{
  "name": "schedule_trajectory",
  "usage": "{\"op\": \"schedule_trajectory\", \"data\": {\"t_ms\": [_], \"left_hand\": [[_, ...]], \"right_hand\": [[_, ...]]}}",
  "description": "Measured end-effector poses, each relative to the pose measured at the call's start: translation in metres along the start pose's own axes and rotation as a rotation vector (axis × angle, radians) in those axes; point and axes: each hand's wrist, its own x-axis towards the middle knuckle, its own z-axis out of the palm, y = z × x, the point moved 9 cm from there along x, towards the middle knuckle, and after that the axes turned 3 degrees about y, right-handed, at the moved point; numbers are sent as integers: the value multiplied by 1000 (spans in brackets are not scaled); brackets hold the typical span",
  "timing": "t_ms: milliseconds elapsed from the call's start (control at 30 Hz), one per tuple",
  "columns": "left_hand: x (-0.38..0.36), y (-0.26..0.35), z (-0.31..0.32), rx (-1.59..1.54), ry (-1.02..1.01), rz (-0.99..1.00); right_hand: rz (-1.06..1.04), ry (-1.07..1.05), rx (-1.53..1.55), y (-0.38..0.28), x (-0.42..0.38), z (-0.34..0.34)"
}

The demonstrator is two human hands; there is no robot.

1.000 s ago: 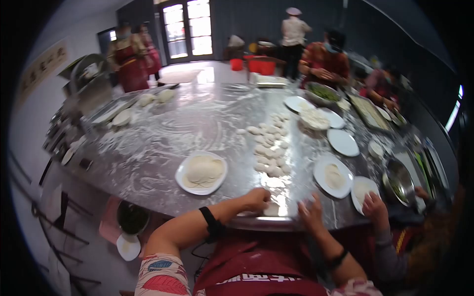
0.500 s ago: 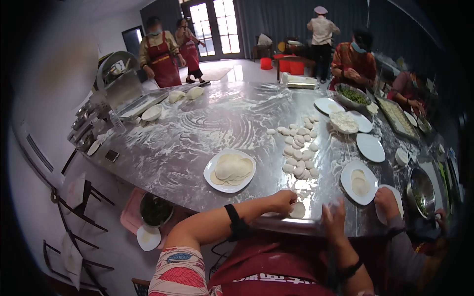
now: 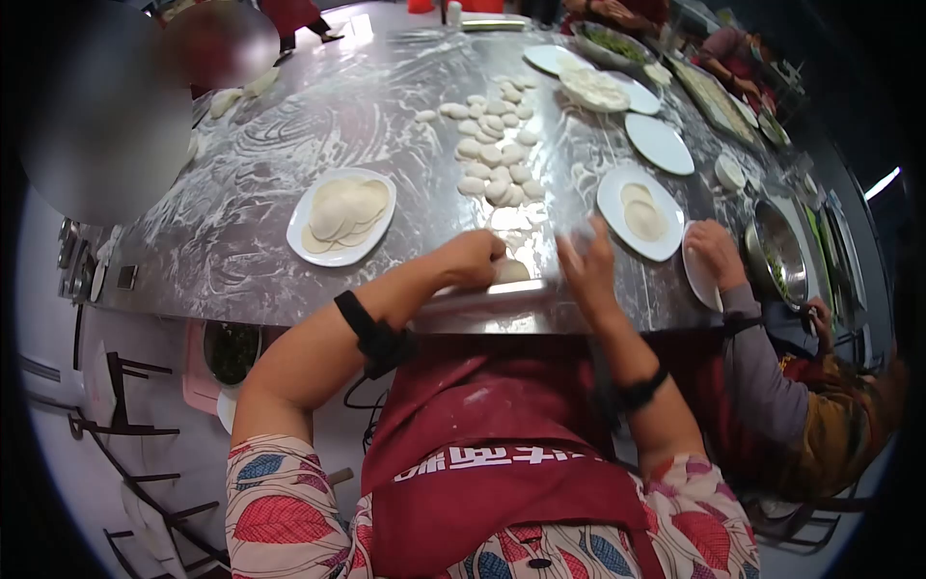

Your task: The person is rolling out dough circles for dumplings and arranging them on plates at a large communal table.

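Dough (image 3: 512,271) under my hands at the bench (image 3: 241,232) edge, mid-frame.
My left hand (image 3: 473,259) is curled over the left side of the small flat dough, fingers bent down onto it; I cannot tell whether they pinch it. My right hand (image 3: 586,268) lies open, fingers spread, on the floured steel just right of the dough, blurred. A pin (image 3: 482,295) lies along the bench edge below both hands. Left of centre stands a plate (image 3: 301,224) stacked with wrappers (image 3: 344,207); above the hands lies a cluster of dough pieces (image 3: 494,164). To the right, a co-worker's hand (image 3: 716,253) rests on a second plate (image 3: 693,275), beside a steel bowl (image 3: 779,253).
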Motion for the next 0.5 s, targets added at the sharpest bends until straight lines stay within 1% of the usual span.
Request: {"op": "schedule_trajectory", "data": {"t_ms": [33, 100, 133, 200, 267, 300, 333, 400, 433, 467, 500], "left_hand": [[5, 0, -2, 47, 9, -35], [18, -4, -5, 47, 46, -71], [18, -3, -2, 48, 29, -51], [17, -1, 3, 38, 8, -14], [11, -2, 1, 9, 9, -7], [9, -3, 0, -2, 8, -6], [8, -5, -1, -52, 12, 6], [6, -2, 6, -41, -46, 22], [7, 1, 9, -26, -82, 35], [12, 0, 4, -6, -35, 6], [18, -1, 0, 13, 15, -20]], "right_hand": [[-108, 58, -26, -2, 15, 10], [47, 12, -24, 11, 32, 28], [148, -43, -1, 28, 29, 34], [-172, 30, -185, 1, 10, 7], [-59, 6, -106, -5, -28, -14], [219, -49, 59, 9, -43, -18], [187, -41, 56, 4, -38, -19], [148, -3, 59, -2, -34, -18], [59, -25, 9, -3, -15, -8], [5, 46, -52, -2, 3, 2], [24, -13, -13, 4, 20, 17]]}}
